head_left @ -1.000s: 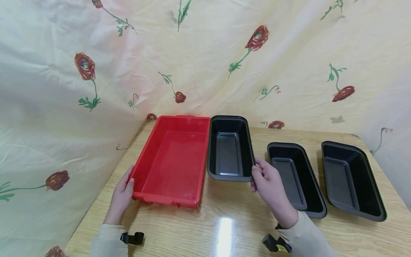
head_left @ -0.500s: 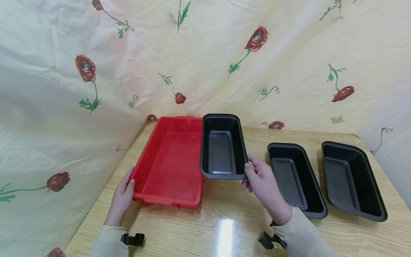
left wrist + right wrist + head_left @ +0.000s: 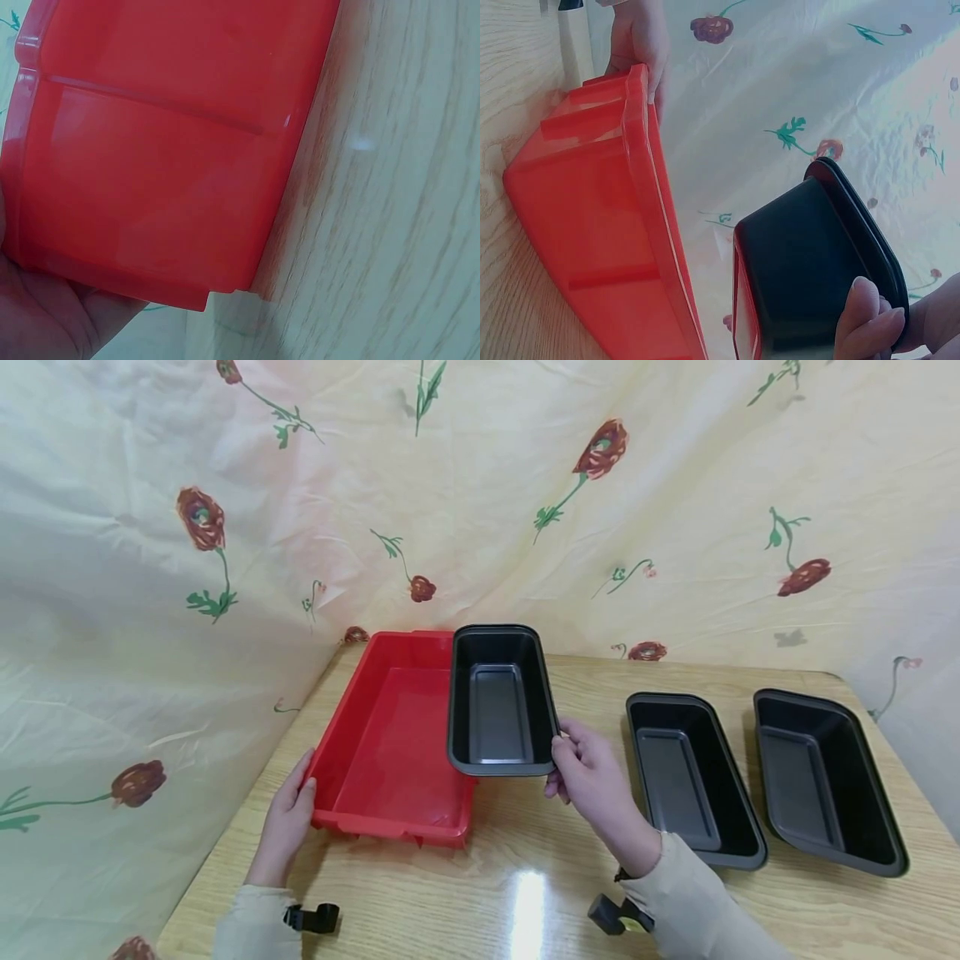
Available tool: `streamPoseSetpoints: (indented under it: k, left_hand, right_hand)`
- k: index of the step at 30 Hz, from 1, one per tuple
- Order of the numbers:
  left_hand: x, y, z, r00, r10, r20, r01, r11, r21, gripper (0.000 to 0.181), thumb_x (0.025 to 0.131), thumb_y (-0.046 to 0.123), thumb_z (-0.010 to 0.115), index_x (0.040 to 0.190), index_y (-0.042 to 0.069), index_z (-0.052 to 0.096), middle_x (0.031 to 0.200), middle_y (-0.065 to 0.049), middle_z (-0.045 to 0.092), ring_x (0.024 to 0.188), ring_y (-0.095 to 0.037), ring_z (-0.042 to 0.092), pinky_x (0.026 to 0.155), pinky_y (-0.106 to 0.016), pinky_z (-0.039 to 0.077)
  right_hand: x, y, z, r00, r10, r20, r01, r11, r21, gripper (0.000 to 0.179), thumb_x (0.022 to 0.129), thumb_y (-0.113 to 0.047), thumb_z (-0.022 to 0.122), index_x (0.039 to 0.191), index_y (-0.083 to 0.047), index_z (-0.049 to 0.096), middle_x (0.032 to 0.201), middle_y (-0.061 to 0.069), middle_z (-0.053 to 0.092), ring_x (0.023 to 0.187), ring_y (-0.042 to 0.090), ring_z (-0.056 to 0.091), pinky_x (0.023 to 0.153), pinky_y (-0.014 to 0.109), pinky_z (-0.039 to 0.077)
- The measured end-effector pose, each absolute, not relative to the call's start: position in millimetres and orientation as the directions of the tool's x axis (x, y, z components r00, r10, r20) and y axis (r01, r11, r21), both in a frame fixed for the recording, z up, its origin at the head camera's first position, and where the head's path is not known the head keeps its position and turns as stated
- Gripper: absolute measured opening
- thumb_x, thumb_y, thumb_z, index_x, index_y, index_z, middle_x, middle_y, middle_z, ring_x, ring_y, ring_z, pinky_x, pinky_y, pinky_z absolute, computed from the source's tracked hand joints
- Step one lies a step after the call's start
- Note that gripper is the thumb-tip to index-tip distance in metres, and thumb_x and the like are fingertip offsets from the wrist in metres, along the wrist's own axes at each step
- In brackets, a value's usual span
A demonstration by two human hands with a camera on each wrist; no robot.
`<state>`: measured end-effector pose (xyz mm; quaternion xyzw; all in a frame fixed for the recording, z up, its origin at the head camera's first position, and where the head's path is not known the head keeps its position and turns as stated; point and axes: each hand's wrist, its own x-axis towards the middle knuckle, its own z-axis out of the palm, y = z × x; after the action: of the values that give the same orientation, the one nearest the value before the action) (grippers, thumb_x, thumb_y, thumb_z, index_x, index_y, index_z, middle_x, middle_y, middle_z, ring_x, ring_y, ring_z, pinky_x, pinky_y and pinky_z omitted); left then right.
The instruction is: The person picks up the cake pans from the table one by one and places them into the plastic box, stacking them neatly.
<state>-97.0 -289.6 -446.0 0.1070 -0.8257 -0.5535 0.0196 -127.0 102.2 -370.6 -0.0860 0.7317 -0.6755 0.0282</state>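
A red plastic bin rests on the table, its near-left corner gripped by my left hand. In the left wrist view, that hand shows at the bottom left along the bin's rim. My right hand pinches the near-right corner of a black loaf pan. The right wrist view shows this pan raised above the red bin, thumb and fingers at its rim. From the head, the pan covers the bin's right side.
Two more black loaf pans stand on the right of the wooden table, one nearer and one farther right. A flowered cloth hangs behind and along the left.
My right hand has carried the loaf pan leftward, from beside the red bin to over its right part. The left hand and the bin have stayed in place.
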Motion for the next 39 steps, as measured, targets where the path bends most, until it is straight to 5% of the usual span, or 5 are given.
streamPoseSetpoints:
  k: [20, 39]
  left_hand:
    - [-97, -290, -446, -0.976, -0.199, -0.089, -0.154, 0.342, 0.927, 0.053, 0.106, 0.014, 0.033, 0.157, 0.017, 0.019, 0.157, -0.016, 0.025, 0.134, -0.035, 0.036, 0.104, -0.041, 0.039]
    - [-99, -289, -447, -0.973, -0.203, -0.111, -0.171, 0.307, 0.936, 0.053, 0.107, 0.014, 0.033, 0.157, 0.019, 0.018, 0.158, -0.015, 0.024, 0.135, -0.036, 0.035, 0.105, -0.050, 0.038]
  right_hand:
    - [-135, 79, -372, -0.979, -0.199, 0.048, -0.063, 0.069, -0.996, 0.043, 0.102, -0.003, 0.039, 0.142, 0.011, 0.038, 0.061, 0.010, 0.060, 0.047, 0.019, 0.057, 0.039, 0.026, 0.045]
    - [-137, 58, -382, -0.981, -0.192, 0.033, -0.046, 0.063, -0.997, 0.046, 0.100, -0.001, 0.044, 0.142, 0.013, 0.036, 0.066, 0.013, 0.059, 0.046, 0.017, 0.056, 0.040, 0.024, 0.044]
